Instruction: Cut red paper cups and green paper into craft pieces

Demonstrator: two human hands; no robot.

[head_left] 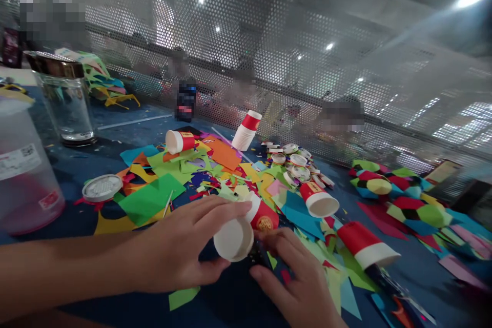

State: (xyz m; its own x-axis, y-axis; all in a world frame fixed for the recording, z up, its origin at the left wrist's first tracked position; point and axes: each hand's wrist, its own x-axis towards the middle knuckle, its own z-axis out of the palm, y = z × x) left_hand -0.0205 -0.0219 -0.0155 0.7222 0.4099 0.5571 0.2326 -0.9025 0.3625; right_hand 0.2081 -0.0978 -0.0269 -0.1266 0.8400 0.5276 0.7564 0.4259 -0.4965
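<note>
My left hand (192, 246) grips a short, round white paper cup piece (233, 240), its thumb below and fingers over the top. The open side of the piece faces me. Close against it, my right hand (295, 271) curls around a small dark object (260, 255) whose kind I cannot make out. A red and white paper cup (264, 215) lies just behind the piece, near the fingertips of both hands. To the right, another red paper cup (367, 246) lies on its side, with one more cup (318, 200) tipped behind it.
Coloured paper scraps (151, 197) cover the middle of the blue table. Behind them are a leaning cup stack (246, 133) and a pile of cut rings (298, 161). A glass jar (67, 107) and plastic container (26, 174) stand left. Paper shapes (400, 195) lie right.
</note>
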